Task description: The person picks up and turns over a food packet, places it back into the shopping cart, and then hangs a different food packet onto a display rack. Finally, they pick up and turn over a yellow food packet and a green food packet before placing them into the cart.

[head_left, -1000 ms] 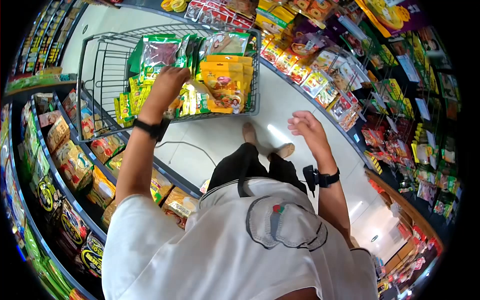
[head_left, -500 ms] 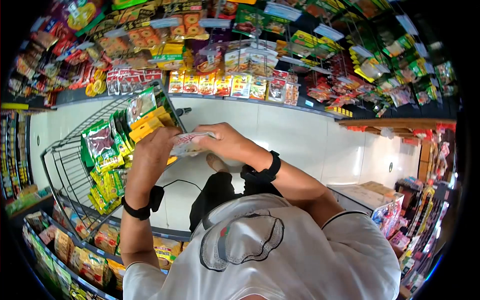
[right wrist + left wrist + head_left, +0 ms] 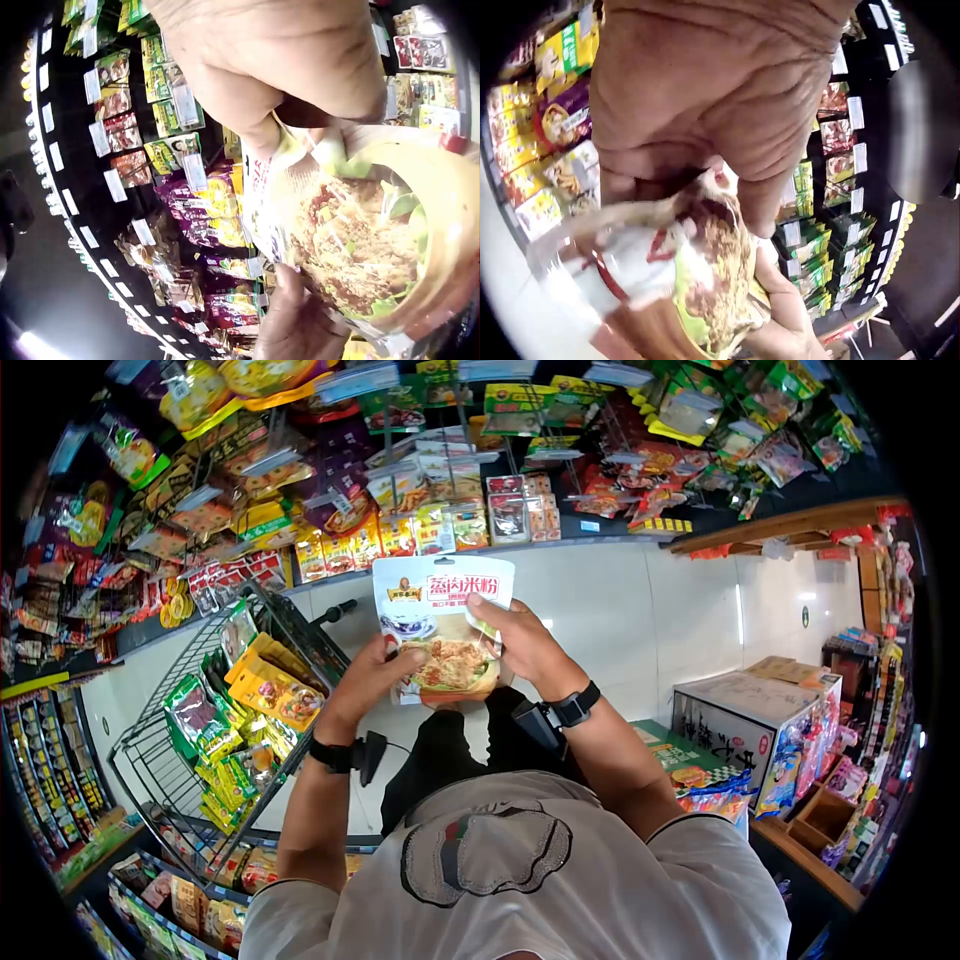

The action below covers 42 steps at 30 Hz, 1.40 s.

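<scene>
Between both hands is a white food packet (image 3: 405,582) with red Chinese lettering and a picture of a crumbly dish, its printed front facing up at me. My left hand (image 3: 365,682) grips its lower left edge, thumb over the front and fingers behind. On the other side my right hand (image 3: 532,648) holds the right edge, thumb pressed on the front near the lettering. In the right wrist view the dish picture on the packet (image 3: 352,247) fills much of the frame. The left wrist view shows the packet (image 3: 712,277) bent and glossy under the hand.
At the left stands a wire shopping cart (image 3: 150,760) holding yellow packets (image 3: 275,685) and green packets (image 3: 200,715). Shelves of hanging packets (image 3: 520,410) line the far side. Boxes (image 3: 745,705) stand on the right, and low shelves (image 3: 190,905) run along the lower left.
The left hand came away from the cart with the packet, and the right hand joined it. The packet is now raised in front of me, flat side up. My view has turned rightward.
</scene>
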Available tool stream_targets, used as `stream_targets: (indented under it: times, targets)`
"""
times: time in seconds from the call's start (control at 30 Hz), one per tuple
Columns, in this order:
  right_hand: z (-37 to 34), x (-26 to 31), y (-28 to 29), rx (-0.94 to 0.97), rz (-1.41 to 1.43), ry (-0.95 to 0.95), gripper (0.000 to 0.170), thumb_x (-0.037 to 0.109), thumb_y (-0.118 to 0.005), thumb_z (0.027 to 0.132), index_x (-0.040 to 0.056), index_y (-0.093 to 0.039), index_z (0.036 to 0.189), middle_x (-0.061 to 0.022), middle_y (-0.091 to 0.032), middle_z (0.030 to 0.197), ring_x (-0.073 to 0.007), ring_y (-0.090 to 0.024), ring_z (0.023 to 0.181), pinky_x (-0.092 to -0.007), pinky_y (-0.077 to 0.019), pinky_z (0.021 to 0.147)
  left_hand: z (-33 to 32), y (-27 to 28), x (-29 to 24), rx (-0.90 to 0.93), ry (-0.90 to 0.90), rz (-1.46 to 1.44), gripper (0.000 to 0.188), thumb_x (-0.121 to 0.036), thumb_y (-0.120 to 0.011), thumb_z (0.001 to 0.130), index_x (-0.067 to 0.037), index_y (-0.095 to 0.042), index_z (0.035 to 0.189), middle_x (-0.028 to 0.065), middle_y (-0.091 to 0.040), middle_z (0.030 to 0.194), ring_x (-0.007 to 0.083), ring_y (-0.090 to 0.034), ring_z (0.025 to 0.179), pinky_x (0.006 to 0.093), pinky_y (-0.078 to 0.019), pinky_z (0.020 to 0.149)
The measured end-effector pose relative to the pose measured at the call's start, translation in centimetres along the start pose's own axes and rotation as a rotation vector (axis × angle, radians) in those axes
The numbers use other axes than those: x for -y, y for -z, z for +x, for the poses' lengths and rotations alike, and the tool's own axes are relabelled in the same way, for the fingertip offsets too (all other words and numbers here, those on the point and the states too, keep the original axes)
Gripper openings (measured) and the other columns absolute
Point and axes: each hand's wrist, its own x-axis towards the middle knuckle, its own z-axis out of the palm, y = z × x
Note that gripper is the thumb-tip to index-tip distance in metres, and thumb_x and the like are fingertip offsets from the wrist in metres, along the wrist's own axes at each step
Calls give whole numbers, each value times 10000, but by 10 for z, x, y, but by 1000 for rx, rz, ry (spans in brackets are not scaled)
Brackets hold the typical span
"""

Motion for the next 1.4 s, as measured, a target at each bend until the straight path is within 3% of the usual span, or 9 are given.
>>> stream_targets:
  times: [0.13,0.23,0.27,0.47,0.6,0.73,1.07,1.17,1.4]
  targets:
    - [-4,13,41,-101,75,-40,430,298,-645,951,-16,-571,1236,-60,-627,1170,-144,-603,1016,-258,-506,889,30,-45,14,-67,25,-169,439,-264,-679,933,-3,-548,1260,19,-647,1114,78,-588,990,250,-486,862]
    - [-5,23,69,24,118,30,408,274,-629,960,-20,-566,1237,-68,-619,1188,-145,-598,1053,-278,-505,926,50,-66,26,-134,106,-193,425,-269,-678,935,6,-555,1235,27,-649,1092,78,-590,970,252,-488,840]
    - [-4,24,81,38,164,-48,397,248,-611,969,-33,-556,1244,-79,-614,1207,-148,-591,1092,-296,-500,951,57,-64,38,-153,158,-157,432,-270,-677,935,18,-552,1232,39,-645,1087,86,-596,958,256,-492,827]
    - [-7,23,129,68,127,-58,395,191,-610,966,-40,-535,1277,-102,-627,1190,-187,-632,1057,-315,-527,920,92,-109,24,-139,99,-328,426,-233,-667,940,37,-534,1241,76,-638,1107,125,-610,975,270,-506,831]
    - [-7,23,154,-35,141,-73,373,148,-593,972,-47,-528,1284,-118,-626,1202,-204,-644,1049,-331,-538,913,115,-127,23,-145,181,-313,447,-197,-667,935,58,-499,1262,113,-627,1145,150,-622,990,287,-516,859]
    - [-6,30,172,23,225,-61,359,143,-577,979,-46,-535,1281,-120,-617,1219,-204,-638,1060,-330,-528,926,129,-138,23,-173,254,-261,452,-190,-676,926,61,-496,1256,119,-629,1136,146,-624,977,276,-520,830]
    - [14,24,193,37,269,-117,398,157,-585,968,-51,-516,1301,-118,-606,1243,-193,-623,1083,-316,-510,936,155,-125,65,-158,248,-255,457,-257,-708,901,47,-525,1189,51,-632,983,66,-543,760,211,-431,626]
    - [22,17,194,3,255,-125,407,159,-601,957,-51,-518,1297,-114,-621,1210,-199,-627,1073,-314,-513,924,160,-132,45,-194,291,-180,464,-286,-709,898,47,-530,1169,37,-620,954,53,-501,714,207,-390,594]
    - [62,-18,204,-106,300,-143,385,125,-584,967,-35,-513,1310,-117,-618,1217,-210,-636,1071,-331,-526,928,194,-102,102,-218,202,-151,457,-265,-704,891,25,-523,1195,55,-613,971,76,-525,773,227,-422,627]
